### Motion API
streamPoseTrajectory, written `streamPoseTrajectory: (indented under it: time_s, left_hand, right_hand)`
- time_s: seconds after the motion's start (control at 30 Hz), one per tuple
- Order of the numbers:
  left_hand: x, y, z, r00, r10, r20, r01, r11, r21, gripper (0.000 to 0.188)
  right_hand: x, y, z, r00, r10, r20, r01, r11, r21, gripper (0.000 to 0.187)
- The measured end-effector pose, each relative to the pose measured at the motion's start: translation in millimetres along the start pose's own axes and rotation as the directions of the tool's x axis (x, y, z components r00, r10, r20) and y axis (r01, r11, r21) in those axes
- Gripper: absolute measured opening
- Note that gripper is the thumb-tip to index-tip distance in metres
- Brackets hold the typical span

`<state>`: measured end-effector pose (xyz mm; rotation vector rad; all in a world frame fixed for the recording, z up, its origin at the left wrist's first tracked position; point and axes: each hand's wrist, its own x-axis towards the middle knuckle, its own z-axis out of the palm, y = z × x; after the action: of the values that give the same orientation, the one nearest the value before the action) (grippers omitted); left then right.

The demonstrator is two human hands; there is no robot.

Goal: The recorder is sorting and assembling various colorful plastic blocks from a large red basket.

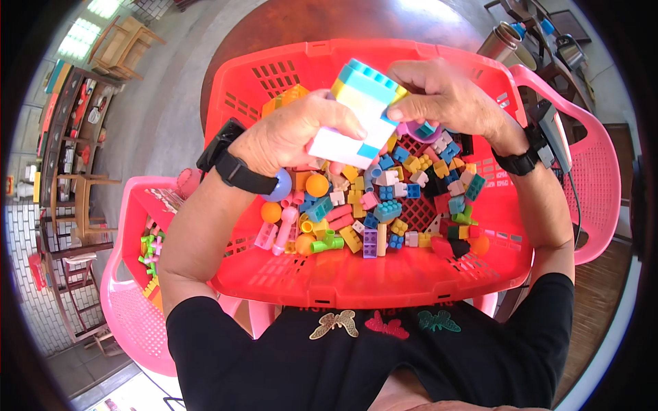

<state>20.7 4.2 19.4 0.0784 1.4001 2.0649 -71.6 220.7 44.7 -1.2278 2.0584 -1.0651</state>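
Observation:
A stack of toy building bricks (360, 113), in white, light blue, yellow and blue, is held tilted above a red basket (322, 291). My left hand (298, 133) is closed around its left and lower side, thumb across the pale face. At the stack's right edge my right hand (449, 99) is closed, thumb and fingers pressed against the blue and yellow bricks there. Whether a separate small brick sits in the right fingers is hidden. Below both hands lie many loose bricks (387, 210), several orange balls (317, 185) and a green pipe piece (327, 242).
The basket rests over a round brown table (274, 27). A pink chair (600, 171) stands at the right and another pink chair (140, 322) at the left, with a red container (144, 205) of small pieces. Metal flasks (502, 40) stand at the far right.

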Motion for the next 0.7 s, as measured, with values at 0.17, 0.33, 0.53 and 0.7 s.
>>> streamPoseTrajectory:
  time_s: [0.17,0.33,0.53,0.7]
  left_hand:
    - [6,1,-8,1.000,0.013,-0.013,-0.013,0.999,0.034,0.033]
    - [15,-1,-19,0.997,0.072,-0.043,-0.062,0.979,0.197,0.041]
    - [16,6,-14,0.982,0.159,-0.103,-0.104,0.907,0.409,0.035]
    - [15,3,-41,0.950,0.286,-0.121,-0.205,0.871,0.447,0.043]
  right_hand:
    - [9,17,2,0.997,-0.064,-0.052,0.061,0.996,-0.066,0.039]
    - [16,26,4,0.989,-0.133,-0.067,0.125,0.986,-0.111,0.037]
    - [24,63,9,0.950,-0.267,-0.163,0.217,0.937,-0.273,0.045]
    - [18,65,-10,0.984,-0.148,-0.097,0.072,0.834,-0.547,0.045]
